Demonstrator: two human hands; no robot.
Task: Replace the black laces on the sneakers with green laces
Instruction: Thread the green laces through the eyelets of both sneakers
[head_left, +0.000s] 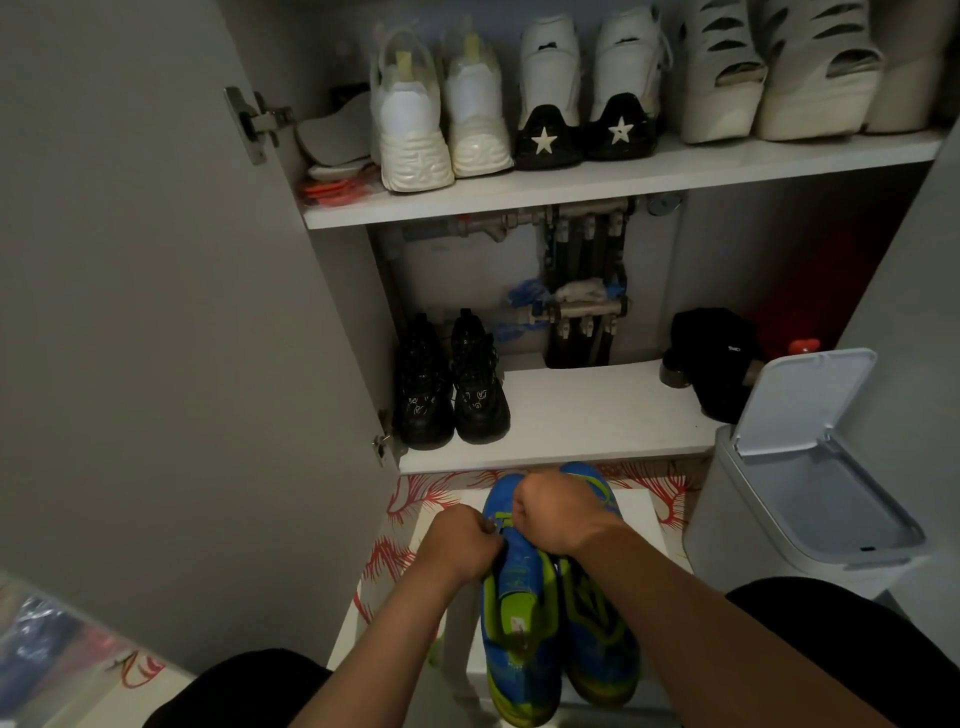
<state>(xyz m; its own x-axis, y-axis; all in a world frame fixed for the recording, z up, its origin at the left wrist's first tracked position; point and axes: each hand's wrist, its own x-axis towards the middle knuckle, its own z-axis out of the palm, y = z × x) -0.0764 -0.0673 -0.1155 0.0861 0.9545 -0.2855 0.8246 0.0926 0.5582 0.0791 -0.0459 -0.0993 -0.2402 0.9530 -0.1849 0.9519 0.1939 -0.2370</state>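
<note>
Indoors, before an open shoe cupboard (597, 410) and a white bin (722, 519), blue-and-green sneakers (519, 623) lie side by side on a white surface (639, 509). The left hand (462, 540) pinches a green lace (503, 519) on the left shoe. The right hand (550, 514) curls over the lacing, and what it holds cannot be told.

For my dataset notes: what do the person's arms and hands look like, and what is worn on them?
No sleeve is in view: both arms are bare. The left hand and the right hand show no glove, ring or watch.
</note>
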